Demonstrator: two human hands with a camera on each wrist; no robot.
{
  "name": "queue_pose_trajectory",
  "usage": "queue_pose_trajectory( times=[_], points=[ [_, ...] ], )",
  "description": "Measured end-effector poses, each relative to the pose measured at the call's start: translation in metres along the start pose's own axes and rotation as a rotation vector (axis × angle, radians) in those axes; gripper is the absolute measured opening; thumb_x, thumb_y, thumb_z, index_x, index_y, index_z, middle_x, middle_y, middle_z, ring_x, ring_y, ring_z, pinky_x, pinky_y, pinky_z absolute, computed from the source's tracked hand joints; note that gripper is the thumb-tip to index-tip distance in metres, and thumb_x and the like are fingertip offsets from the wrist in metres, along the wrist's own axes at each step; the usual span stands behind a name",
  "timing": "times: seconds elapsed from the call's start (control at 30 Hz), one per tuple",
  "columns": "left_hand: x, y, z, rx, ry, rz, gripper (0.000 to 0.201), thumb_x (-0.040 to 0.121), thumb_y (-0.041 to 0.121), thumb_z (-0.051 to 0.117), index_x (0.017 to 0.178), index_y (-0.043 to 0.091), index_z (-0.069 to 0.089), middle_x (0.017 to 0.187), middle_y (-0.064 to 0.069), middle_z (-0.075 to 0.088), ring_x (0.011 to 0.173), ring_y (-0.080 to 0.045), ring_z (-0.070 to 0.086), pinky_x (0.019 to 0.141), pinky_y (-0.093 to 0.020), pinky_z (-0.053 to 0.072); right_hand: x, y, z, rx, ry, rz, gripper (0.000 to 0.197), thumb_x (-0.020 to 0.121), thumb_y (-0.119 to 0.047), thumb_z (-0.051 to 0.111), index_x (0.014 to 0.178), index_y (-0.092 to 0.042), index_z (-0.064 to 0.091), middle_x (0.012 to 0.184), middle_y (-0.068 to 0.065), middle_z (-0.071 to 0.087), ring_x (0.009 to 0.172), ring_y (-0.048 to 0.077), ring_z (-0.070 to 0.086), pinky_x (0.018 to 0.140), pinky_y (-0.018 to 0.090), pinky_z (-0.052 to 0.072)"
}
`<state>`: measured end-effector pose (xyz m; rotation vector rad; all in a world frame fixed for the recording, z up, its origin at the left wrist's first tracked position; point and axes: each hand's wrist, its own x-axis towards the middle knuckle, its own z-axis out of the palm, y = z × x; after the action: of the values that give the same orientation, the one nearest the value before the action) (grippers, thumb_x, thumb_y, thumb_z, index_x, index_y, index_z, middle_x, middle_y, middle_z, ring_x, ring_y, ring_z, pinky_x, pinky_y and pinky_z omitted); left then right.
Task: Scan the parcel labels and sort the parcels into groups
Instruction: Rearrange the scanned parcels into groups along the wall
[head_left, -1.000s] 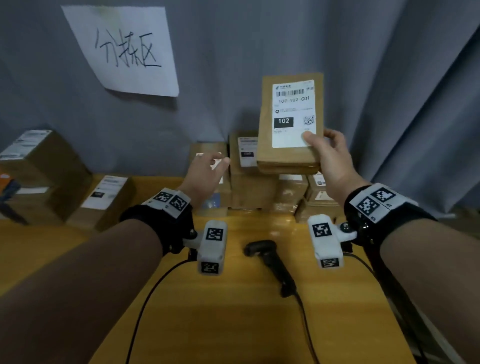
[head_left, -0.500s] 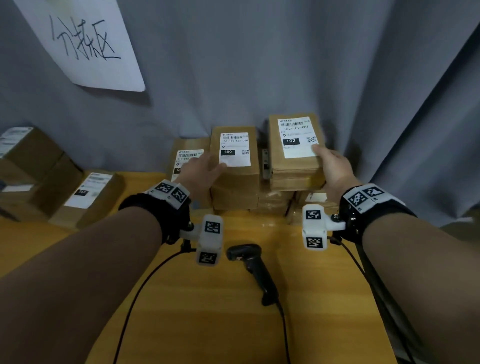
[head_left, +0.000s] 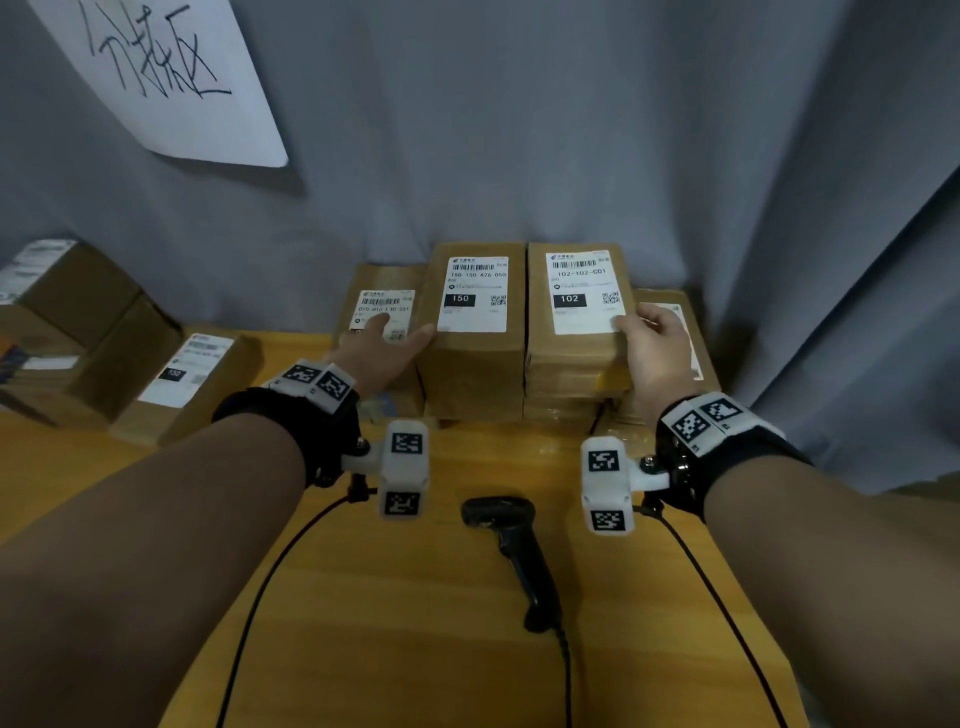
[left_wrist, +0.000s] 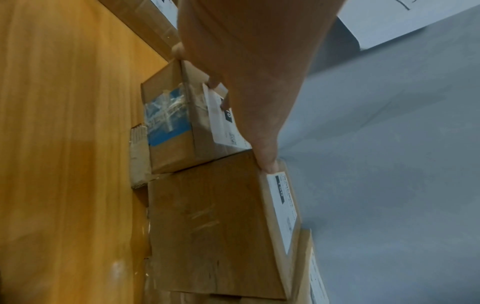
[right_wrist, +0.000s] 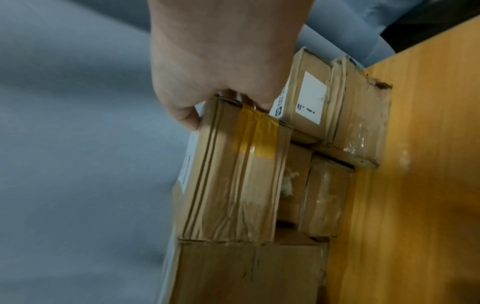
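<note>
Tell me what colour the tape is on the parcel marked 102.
Yellow tape, clearest in the right wrist view.

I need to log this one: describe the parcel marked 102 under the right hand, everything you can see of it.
The parcel marked 102 is a brown cardboard box, sealed with clear tape plus a yellow strip on its near face. Its white label faces up, showing a barcode, "102-102-C01", a black "102" block and a small square code. It lies flat on top of other boxes at the back of the table, side by side with the parcel marked 150. The right hand grips its near right corner.
</note>
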<state>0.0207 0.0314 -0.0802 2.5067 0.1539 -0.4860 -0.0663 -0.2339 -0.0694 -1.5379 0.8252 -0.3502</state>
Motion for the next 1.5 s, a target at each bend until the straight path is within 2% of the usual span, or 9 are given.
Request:
queue_pose_trajectory(
  times=[0.17, 0.3, 0.47, 0.6, 0.73, 0.83, 1.0, 1.23, 1.5],
  points=[
    [-0.012, 0.007, 0.001, 0.091, 0.019, 0.047, 0.079, 0.087, 0.074, 0.035, 0.151, 0.028, 0.028, 0.158, -0.015, 0.022, 0.143, -0.036, 0.024, 0.117, -0.051, 0.019, -0.001, 0.003, 0.002, -0.069, -0.015, -0.076, 0.039, 0.095, -0.027, 0.059, 0.132, -0.018, 0.053, 0.128, 0.002, 0.060, 0.108, 0.016, 0.055, 0.097, 0.032, 0.046],
    [-0.014, 0.001, 0.004, 0.053, 0.033, 0.077, 0.079, 0.087, 0.074, 0.037, 0.151, 0.027, 0.029, 0.157, -0.015, 0.023, 0.143, -0.035, 0.024, 0.117, -0.051, 0.020, -0.007, 0.007, 0.001, -0.200, -0.075, -0.141, 0.050, 0.101, -0.035, 0.047, 0.147, -0.018, 0.040, 0.141, 0.002, 0.052, 0.127, 0.021, 0.049, 0.099, 0.029, 0.038],
    [-0.015, -0.011, -0.006, -0.040, 0.036, 0.094, 0.114, 0.051, 0.098, 0.030, 0.146, 0.035, 0.035, 0.152, -0.012, 0.036, 0.135, -0.034, 0.038, 0.110, -0.052, 0.034, -0.011, 0.001, 0.001, -0.319, -0.174, -0.094, 0.056, 0.104, -0.042, 0.034, 0.155, -0.023, 0.024, 0.153, 0.004, 0.039, 0.140, 0.027, 0.035, 0.114, 0.040, 0.027],
    [-0.025, -0.019, -0.020, -0.049, 0.054, 0.136, 0.082, 0.079, 0.078, 0.043, 0.146, 0.031, 0.037, 0.147, -0.014, 0.039, 0.128, -0.036, 0.045, 0.104, -0.051, 0.042, -0.009, -0.003, -0.001, -0.253, -0.185, 0.001, 0.057, 0.102, -0.040, 0.041, 0.153, -0.020, 0.025, 0.152, 0.006, 0.040, 0.137, 0.028, 0.038, 0.112, 0.042, 0.028],
    [-0.020, -0.035, -0.026, -0.057, 0.069, 0.182, 0.100, 0.059, 0.088, 0.041, 0.142, 0.033, 0.041, 0.142, -0.010, 0.047, 0.122, -0.031, 0.051, 0.099, -0.049, 0.048, -0.010, 0.005, 0.001, -0.214, -0.103, -0.024, 0.049, 0.097, -0.039, 0.053, 0.137, -0.014, 0.038, 0.133, 0.009, 0.052, 0.110, 0.022, 0.049, 0.094, 0.035, 0.039],
    [-0.030, -0.033, -0.027, -0.044, 0.054, 0.212, 0.075, 0.082, 0.071, 0.050, 0.142, 0.027, 0.044, 0.141, -0.010, 0.050, 0.121, -0.030, 0.053, 0.100, -0.048, 0.047, -0.015, 0.009, 0.003, -0.256, -0.069, -0.064, 0.048, 0.096, -0.039, 0.055, 0.133, -0.013, 0.041, 0.133, 0.011, 0.052, 0.107, 0.023, 0.050, 0.087, 0.033, 0.038],
    [-0.040, -0.033, -0.026, -0.019, 0.095, 0.232, 0.058, 0.093, 0.052, 0.051, 0.141, 0.019, 0.046, 0.142, -0.013, 0.049, 0.121, -0.033, 0.052, 0.101, -0.048, 0.046, -0.040, 0.001, 0.025, -0.577, 0.179, -0.437, 0.042, 0.092, -0.022, 0.059, 0.130, -0.011, 0.046, 0.134, 0.013, 0.045, 0.125, 0.027, 0.043, 0.102, 0.036, 0.037],
    [-0.066, -0.053, -0.052, 0.041, 0.185, 0.251, 0.045, 0.098, 0.033, 0.053, 0.138, 0.014, 0.049, 0.140, -0.011, 0.050, 0.127, -0.029, 0.046, 0.105, -0.041, 0.039, -0.099, -0.024, 0.098, -0.539, -0.227, -0.778, 0.031, 0.092, -0.012, 0.055, 0.122, -0.014, 0.052, 0.127, 0.005, 0.050, 0.120, 0.019, 0.044, 0.098, 0.024, 0.034],
    [-0.056, -0.152, -0.106, -0.053, 0.224, 0.156, 0.043, 0.095, 0.034, 0.057, 0.132, 0.013, 0.055, 0.133, -0.007, 0.056, 0.122, -0.025, 0.051, 0.103, -0.039, 0.041, -0.156, -0.016, 0.188, -0.489, -0.520, -0.741, 0.023, 0.093, -0.009, 0.055, 0.116, -0.013, 0.055, 0.117, 0.001, 0.054, 0.109, 0.013, 0.050, 0.095, 0.028, 0.044]
  ],
)
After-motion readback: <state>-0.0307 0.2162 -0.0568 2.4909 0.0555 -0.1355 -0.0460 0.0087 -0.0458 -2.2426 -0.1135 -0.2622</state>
